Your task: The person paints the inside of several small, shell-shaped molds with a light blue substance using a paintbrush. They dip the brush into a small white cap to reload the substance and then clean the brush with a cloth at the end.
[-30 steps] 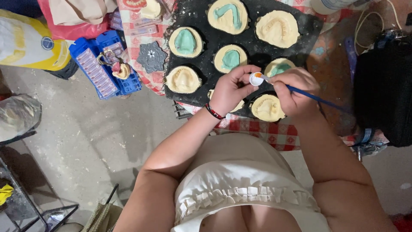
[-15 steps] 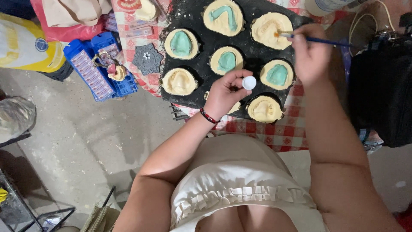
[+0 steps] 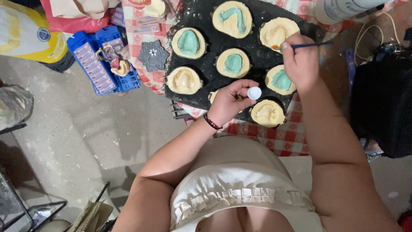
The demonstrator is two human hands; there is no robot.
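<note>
Your right hand (image 3: 300,64) is clenched around a thin blue-handled paintbrush (image 3: 307,45), its tip resting in an orange-brown smear on the cream mould (image 3: 277,32) at the upper right of the black tray (image 3: 201,13). Your left hand (image 3: 231,101) pinches a small white round pot (image 3: 254,93) between thumb and fingers, held over the tray's near edge; a red and black bracelet (image 3: 212,122) circles that wrist. The tray carries several round cream moulds with hollows pressed into them. Three hold a teal filling: one in the upper left (image 3: 188,43), one in the middle (image 3: 232,63) and one just below your right hand (image 3: 281,80). The top one (image 3: 231,19) has a teal shape like a bent stroke. The mould at the lower left (image 3: 184,80) and the one nearest you (image 3: 267,113) show bare cream hollows, with no colour in them. The tray rests on a red-and-white checked cloth (image 3: 279,137). Off to the left, on the concrete floor, sits a blue plastic box (image 3: 103,64) with rows of small pale pieces in it and a little figure lying on top, and a grey flower-patterned piece (image 3: 153,55) lies just beside the tray. A black bag (image 3: 382,99) stands to the right.
</note>
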